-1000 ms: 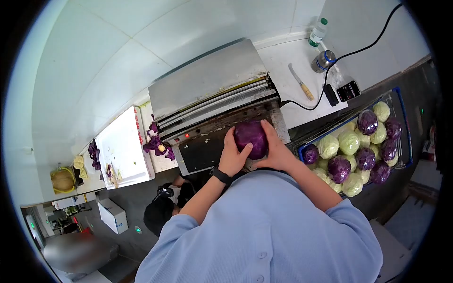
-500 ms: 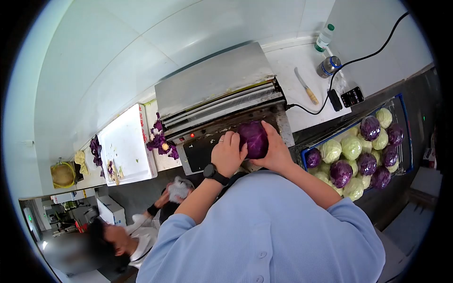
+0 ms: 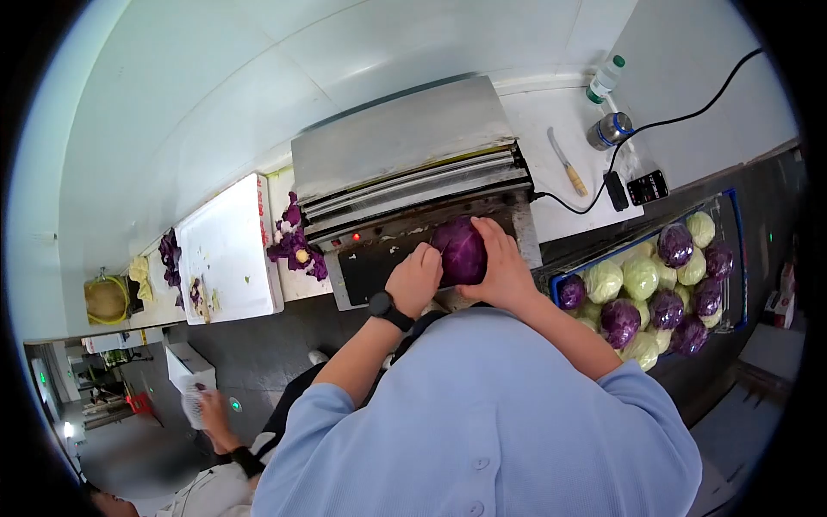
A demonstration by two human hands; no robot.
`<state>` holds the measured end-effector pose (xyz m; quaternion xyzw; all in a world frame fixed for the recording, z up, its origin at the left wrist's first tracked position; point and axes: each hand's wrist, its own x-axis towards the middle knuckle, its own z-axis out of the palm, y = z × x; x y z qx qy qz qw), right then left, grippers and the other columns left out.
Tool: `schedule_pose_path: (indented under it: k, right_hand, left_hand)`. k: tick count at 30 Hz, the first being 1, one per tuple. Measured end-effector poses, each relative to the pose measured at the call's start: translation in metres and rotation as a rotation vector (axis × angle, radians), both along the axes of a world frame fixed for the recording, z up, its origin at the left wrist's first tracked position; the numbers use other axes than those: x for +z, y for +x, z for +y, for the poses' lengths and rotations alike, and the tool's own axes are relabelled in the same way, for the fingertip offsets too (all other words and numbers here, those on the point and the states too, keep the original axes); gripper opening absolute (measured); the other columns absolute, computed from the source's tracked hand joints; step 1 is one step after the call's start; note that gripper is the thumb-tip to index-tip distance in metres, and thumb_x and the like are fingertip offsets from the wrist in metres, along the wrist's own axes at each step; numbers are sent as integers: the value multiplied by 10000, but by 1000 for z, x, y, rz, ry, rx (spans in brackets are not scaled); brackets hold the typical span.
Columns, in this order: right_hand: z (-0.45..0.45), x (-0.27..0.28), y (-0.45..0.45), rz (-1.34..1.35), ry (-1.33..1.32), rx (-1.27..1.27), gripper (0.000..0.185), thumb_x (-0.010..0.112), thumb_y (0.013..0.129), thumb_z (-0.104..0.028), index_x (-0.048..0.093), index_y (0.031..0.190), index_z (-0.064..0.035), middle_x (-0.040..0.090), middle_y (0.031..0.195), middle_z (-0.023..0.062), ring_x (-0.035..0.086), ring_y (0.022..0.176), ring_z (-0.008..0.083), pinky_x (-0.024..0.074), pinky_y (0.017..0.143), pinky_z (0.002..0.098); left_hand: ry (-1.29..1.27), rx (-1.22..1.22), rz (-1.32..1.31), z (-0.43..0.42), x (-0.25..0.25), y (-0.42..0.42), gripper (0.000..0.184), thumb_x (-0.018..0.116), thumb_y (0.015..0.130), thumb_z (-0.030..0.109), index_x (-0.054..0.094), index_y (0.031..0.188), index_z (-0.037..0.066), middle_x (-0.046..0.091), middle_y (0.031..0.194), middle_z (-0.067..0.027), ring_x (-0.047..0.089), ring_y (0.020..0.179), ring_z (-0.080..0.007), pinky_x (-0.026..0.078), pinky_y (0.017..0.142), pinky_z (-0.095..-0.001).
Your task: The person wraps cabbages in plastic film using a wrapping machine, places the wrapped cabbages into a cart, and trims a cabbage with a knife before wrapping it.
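A round red cabbage (image 3: pixel 461 252) sits on the dark front plate of a steel wrapping machine (image 3: pixel 405 146). My right hand (image 3: pixel 501 269) is wrapped round the cabbage's right side, with the thumb below and the fingers over the top. On the other side, my left hand (image 3: pixel 415 280), with a black watch at the wrist, has its fingers curled against the cabbage's left edge. The fingertips of that hand are partly hidden. A small red light (image 3: pixel 356 237) glows on the machine's front.
A blue-rimmed crate (image 3: pixel 743 258) of wrapped red and green cabbages stands right. The counter holds a knife (image 3: pixel 568 164), phone (image 3: pixel 647 187), steel cup (image 3: pixel 610 131) and bottle (image 3: pixel 606 79). Left are purple leaf trimmings (image 3: pixel 293 241) and a white board (image 3: pixel 226 250). A co-worker's hand (image 3: pixel 217 422) shows lower left.
Both my hands stay at the cabbage, with the left fingers slightly more curled. The co-worker has moved toward the lower left, carrying a whitish netted thing. The view has shifted slightly.
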<state>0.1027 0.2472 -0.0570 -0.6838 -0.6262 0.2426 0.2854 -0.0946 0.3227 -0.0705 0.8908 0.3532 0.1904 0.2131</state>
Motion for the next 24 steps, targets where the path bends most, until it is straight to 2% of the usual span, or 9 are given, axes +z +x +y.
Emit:
schedule_pose_path:
  k: [3,6,9,12,16,17,20,22,24]
  right_hand:
    - [1,3,0,-2,-59,0,1131,886,609,-333,286,1547,-140,364,1512,188,473,1262,446,486,1026,507]
    - [1,4,0,22,-120,-9,1136,895,597,-314,286,1538,-130,327,1537,195,437,1343,426,458,1072,492]
    - [0,1,-4,45,-99,-34,1157,907,587,-309,277,1542,-138,331,1530,200,436,1353,428,460,1077,490]
    - [2,8,-6,101,-121,-30,1170,918,581,-301,274,1543,-134,338,1520,202,442,1351,429,460,1079,489]
    - [1,-3,-5,87,-67,-22,1155,908,598,-264,269,1552,-130,349,1502,208,454,1343,413,445,1096,467]
    - [0,-5,-5,80,-43,-19,1146,902,606,-254,270,1553,-124,359,1495,207,460,1340,403,440,1101,458]
    - [1,-11,-2,173,-69,-43,1115,887,620,-228,284,1549,-103,393,1471,201,472,1332,369,422,1114,438]
    - [2,-11,-2,219,-87,-52,1097,884,622,-227,299,1540,-91,402,1461,200,468,1332,364,411,1120,434]
    - [3,-7,-4,218,-82,-20,1085,887,620,-240,314,1528,-83,395,1457,202,452,1338,379,403,1127,437]
  left_hand:
    - [-24,35,-10,9,-17,-16,129,632,898,99,523,947,50,554,909,-156,621,767,-385,524,663,-466]
    - [-34,68,-109,8,-13,-20,179,656,922,165,535,966,40,575,878,-165,626,770,-386,511,658,-460]
    - [-309,200,-131,-7,6,-12,247,678,932,232,542,984,31,606,866,-165,634,774,-378,508,658,-444]
    - [-393,193,-131,-16,9,-11,292,695,922,267,560,1028,31,636,862,-170,647,783,-371,511,670,-427]
    - [-376,229,-418,-19,-19,-17,173,678,927,165,608,993,22,654,852,-177,660,798,-370,523,693,-409]
    - [-410,302,-401,-18,-27,-23,133,667,931,129,609,950,11,651,850,-186,654,786,-363,522,701,-393]
    - [-344,669,-391,-2,-48,-59,138,664,938,131,607,979,12,662,847,-176,657,760,-328,521,698,-382]
    - [-329,867,-472,8,-61,-104,133,640,961,127,608,1020,11,672,837,-145,661,742,-272,517,678,-371]
    - [-121,920,-525,12,-60,-151,141,616,997,137,591,1049,8,618,785,-60,596,658,-147,480,600,-309]
